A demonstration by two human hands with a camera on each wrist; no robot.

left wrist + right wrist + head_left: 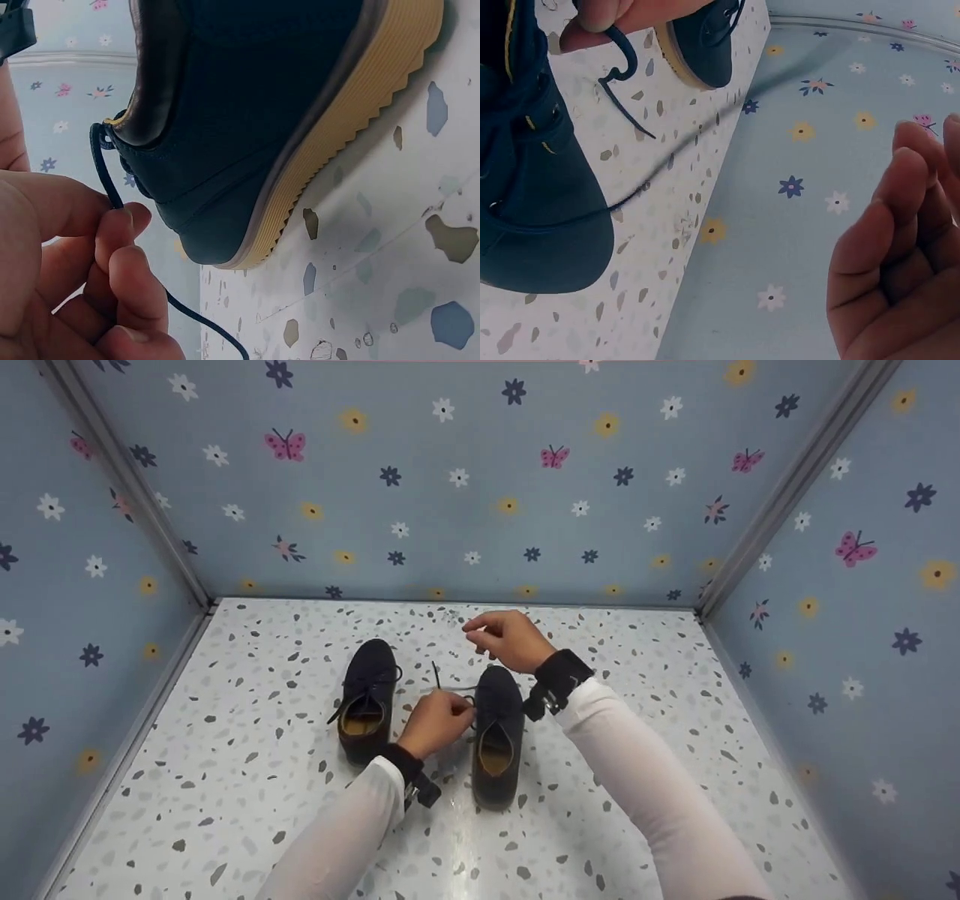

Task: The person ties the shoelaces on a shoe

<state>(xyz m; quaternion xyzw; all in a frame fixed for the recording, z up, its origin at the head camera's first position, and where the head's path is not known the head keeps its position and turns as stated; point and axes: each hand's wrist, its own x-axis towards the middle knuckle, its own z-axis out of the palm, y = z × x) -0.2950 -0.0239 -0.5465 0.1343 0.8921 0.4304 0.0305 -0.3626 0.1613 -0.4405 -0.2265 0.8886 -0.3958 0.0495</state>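
Observation:
My left hand (437, 724) is beside the inner side of the right-hand dark blue lace-up shoe (499, 686). Between thumb and fingers it pinches a dark blue shoelace (103, 169), whose tail hangs below the fingers in the left wrist view. Past the toe of that shoe my right hand (514, 641) is raised, its fingers loosely bent with nothing between them. A second shoelace (555, 223) runs across the toe and trails off blurred in the right wrist view. The shoe stands upright on its pale ridged sole (330, 142).
The matching left-hand shoe (373, 660) stands upright to the left, its lace lying out at the side. Both shoes are on a white speckled surface (600, 840). Blue flowered panels (480, 532) enclose it at the back and both sides.

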